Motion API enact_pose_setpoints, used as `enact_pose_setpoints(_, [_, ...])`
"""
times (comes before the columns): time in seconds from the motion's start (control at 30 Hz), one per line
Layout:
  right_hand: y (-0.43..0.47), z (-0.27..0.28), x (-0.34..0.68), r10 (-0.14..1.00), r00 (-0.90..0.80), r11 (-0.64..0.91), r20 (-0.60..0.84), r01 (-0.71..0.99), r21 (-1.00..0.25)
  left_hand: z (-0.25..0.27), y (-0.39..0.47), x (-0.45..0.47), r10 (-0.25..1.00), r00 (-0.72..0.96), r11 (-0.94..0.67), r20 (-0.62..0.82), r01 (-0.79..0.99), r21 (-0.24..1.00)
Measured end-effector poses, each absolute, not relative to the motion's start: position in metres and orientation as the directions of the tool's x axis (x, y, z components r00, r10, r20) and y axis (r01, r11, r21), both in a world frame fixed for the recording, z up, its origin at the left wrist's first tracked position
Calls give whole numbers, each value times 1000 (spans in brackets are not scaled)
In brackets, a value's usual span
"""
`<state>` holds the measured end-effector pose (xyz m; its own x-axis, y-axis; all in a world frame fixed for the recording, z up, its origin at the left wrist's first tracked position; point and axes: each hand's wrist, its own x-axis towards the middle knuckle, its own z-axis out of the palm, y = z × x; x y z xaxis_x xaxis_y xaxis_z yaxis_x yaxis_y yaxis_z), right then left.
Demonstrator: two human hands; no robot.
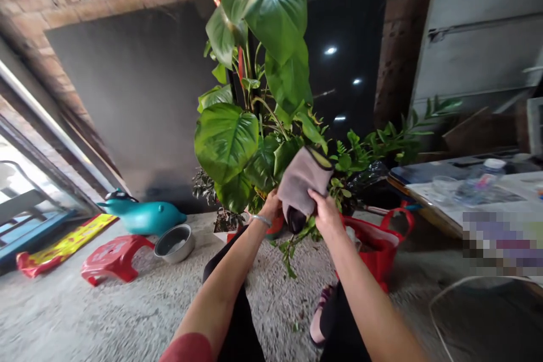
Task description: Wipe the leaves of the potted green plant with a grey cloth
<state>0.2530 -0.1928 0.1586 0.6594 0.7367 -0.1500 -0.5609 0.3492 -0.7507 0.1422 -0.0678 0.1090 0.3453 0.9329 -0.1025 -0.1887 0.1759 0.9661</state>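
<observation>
A grey cloth [303, 181] with dark edging and a yellow-green patch at its top is held between my two hands, partly folded. My left hand [272, 207], with a bangle on the wrist, grips its lower left side. On the right side, my right hand [326, 212] pinches the cloth, thumb on top. Right behind the cloth rises a tall potted plant [229, 136] with large glossy green leaves and red foil at its top. Its pot is mostly hidden by my hands and the cloth.
At left stand a red plastic stool [114, 257], a metal basin [174, 243] and a teal inflatable animal toy [146, 216]. A red bucket [377, 249] stands by my right forearm. The table [432, 203] at right bears a plastic bottle [487, 178]. A cable [441, 300] hangs below it.
</observation>
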Motion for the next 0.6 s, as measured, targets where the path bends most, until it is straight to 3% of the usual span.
enact_pose_setpoints(0.17, [-251,60,254,657,604,194,-451,-714,-673,105,-66,136,959,268,148,-98,-177,973])
enact_pose_setpoints(0.23, [-276,48,252,628,613,198,-479,-721,-664,100,-67,131,961,261,145,-94,-185,972])
enact_pose_setpoints(0.47, [-232,165,264,671,741,464,22,-397,-792,92,-75,139,942,323,156,-94,-172,973])
enact_pose_setpoints(0.53, [-201,183,271,653,757,491,24,-398,-775,94,-79,141,923,371,166,-98,-154,974])
enact_pose_setpoints(0.6, [-183,176,272,657,749,440,-86,-473,-763,96,-81,139,910,398,178,-113,-131,975])
